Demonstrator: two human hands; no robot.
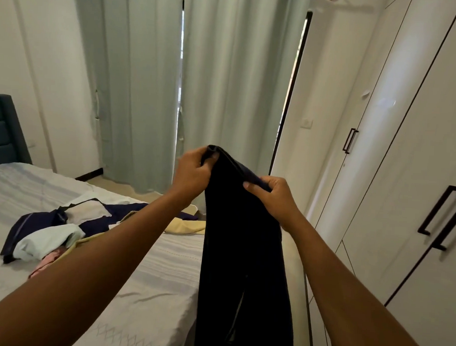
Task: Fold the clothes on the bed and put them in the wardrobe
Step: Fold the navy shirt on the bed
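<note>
Both hands, left hand (193, 171) and right hand (271, 197), pinching the top edge of a dark garment (244, 252) hanging beside the bed (143, 287), a heap of clothes (70, 228) on it, closed wardrobe (404, 180) at right.

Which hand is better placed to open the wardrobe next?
Right, probably. The right hand holds the dark garment on the side nearest the closed wardrobe; the left hand is toward the bed.

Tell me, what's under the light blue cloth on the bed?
The light blue cloth lies on a navy garment, with something pink poking out below it on the bed. Anything deeper in the pile is covered.
</note>
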